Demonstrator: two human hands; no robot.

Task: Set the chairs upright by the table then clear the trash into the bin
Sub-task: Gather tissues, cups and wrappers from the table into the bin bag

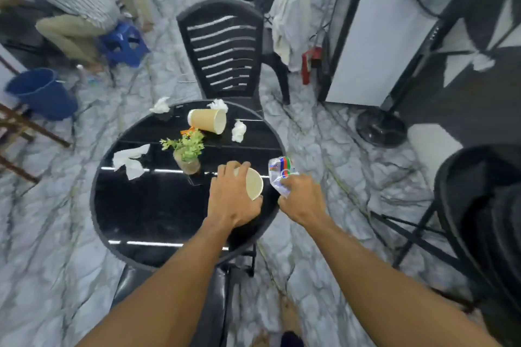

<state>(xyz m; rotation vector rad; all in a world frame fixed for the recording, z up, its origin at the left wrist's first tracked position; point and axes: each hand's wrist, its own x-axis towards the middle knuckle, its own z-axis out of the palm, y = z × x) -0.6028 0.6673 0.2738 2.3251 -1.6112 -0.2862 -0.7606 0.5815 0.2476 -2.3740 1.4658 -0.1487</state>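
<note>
My left hand is closed around a paper cup lying on its side near the right edge of the round black table. My right hand grips a clear plastic wrapper with coloured print, just off the table's right rim. A second brown paper cup lies tipped over at the far side. Crumpled white tissues are scattered over the tabletop. A black slatted chair stands upright behind the table. A blue bin sits on the floor at far left.
A small potted plant stands mid-table. A black seat is right below me. A person sits on a blue stool at upper left. A fan base, a white panel and a dark chair crowd the right.
</note>
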